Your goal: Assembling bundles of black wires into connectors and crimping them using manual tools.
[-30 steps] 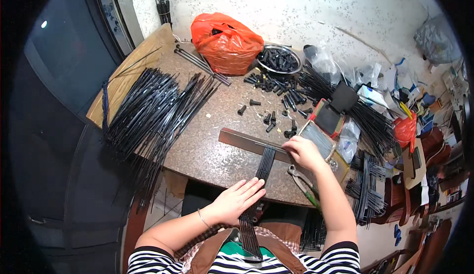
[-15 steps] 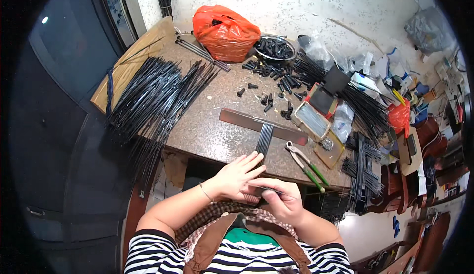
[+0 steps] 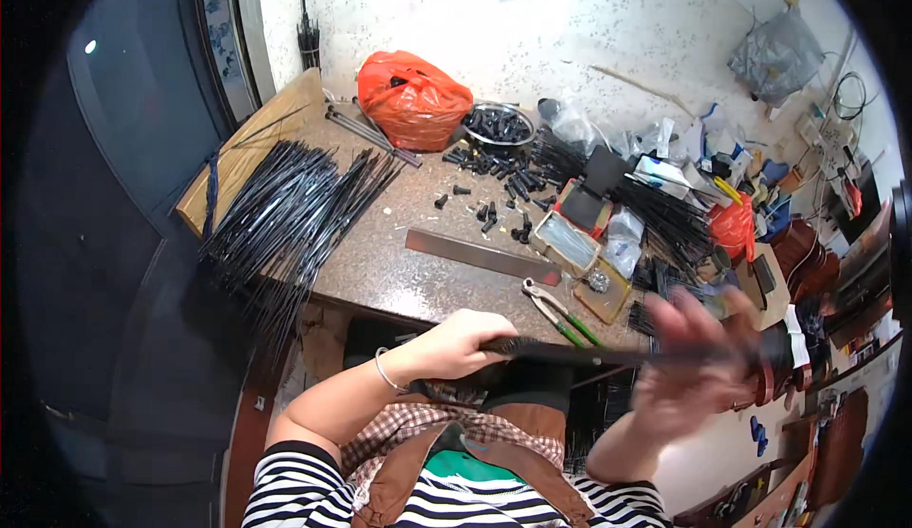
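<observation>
While the left hand (image 3: 454,341) has its fingers curled tight around one end of a bundle of thin black rods (image 3: 570,352), the bundle runs level across the person's front, below the near edge of the surface (image 3: 399,271) and above the lap. Its far end reaches the right hand (image 3: 686,362), which is smeared by motion; the fingers there look spread and loose against the rods, though the blur makes it impossible to tell whether they grip. A thin bracelet (image 3: 383,373) circles the left wrist, and both forearms come out of striped sleeves (image 3: 294,490).

Just beyond the hands, green-handled pliers (image 3: 559,311) lie at the front edge of the surface, with a long flat metal bar (image 3: 482,255) a little farther back. Small black pieces (image 3: 494,207) are scattered past the bar, near a metal bowl (image 3: 501,126) holding more of them. An orange plastic bag (image 3: 410,98) sits beside the bowl against the wall. On the left end of the surface a large heap of long black rods (image 3: 285,210) fans out over the edge. To the right stand small open boxes (image 3: 568,240) among more dark rods and mixed clutter.
</observation>
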A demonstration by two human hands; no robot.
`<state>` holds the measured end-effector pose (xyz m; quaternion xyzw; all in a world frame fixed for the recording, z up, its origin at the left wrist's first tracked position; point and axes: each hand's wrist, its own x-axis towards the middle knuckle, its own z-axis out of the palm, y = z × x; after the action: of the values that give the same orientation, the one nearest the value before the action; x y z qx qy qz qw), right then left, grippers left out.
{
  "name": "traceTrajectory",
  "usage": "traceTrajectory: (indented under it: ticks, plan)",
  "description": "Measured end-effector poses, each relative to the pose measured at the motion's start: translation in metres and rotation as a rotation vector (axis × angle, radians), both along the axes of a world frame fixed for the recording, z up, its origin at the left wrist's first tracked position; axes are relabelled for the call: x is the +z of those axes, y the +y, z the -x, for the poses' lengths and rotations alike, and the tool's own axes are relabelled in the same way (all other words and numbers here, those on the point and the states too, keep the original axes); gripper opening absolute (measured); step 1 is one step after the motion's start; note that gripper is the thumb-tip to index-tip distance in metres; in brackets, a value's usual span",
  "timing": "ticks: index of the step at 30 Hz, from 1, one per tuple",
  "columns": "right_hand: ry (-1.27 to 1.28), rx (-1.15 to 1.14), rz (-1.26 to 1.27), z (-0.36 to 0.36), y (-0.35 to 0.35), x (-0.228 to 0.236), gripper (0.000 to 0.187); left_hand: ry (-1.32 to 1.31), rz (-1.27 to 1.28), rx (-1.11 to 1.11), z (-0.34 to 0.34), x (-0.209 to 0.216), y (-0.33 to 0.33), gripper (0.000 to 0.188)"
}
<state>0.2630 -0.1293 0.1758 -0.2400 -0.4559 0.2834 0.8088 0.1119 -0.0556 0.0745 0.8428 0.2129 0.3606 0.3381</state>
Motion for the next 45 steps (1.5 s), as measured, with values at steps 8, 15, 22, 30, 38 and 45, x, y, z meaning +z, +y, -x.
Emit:
traceTrajectory:
  ticks: [8,15,22,30,38,45]
  plan:
    - [0.647,0.698,0.893,0.058,0.061,-0.108,0.032,-1.464,0.751,0.236,-0.013,-0.009,0.014,0.025]
    - [0.461,0.087,0.243,0.016,0.093,-0.047,0.022,-0.789,1.409,-0.485,-0.029,-0.028,-0.025,0.046]
    - [-0.303,0.351,0.277,0.027,0.061,-0.101,0.019,-0.329,-0.681,0.438,0.013,0.054,0.008,0.035]
    - [0.07,0.834,0.539,0.025,0.053,-0.184,0.025,-0.077,0.353,-0.073,0.008,0.021,0.021,0.011]
    - [0.196,0.522,0.793,0.03,0.032,-0.191,0.015,0.195,0.186,0.329,0.009,-0.018,0.164,0.048]
    - [0.222,0.559,0.774,0.023,0.021,-0.202,0.016,0.763,0.222,0.769,0.002,-0.06,0.255,0.067]
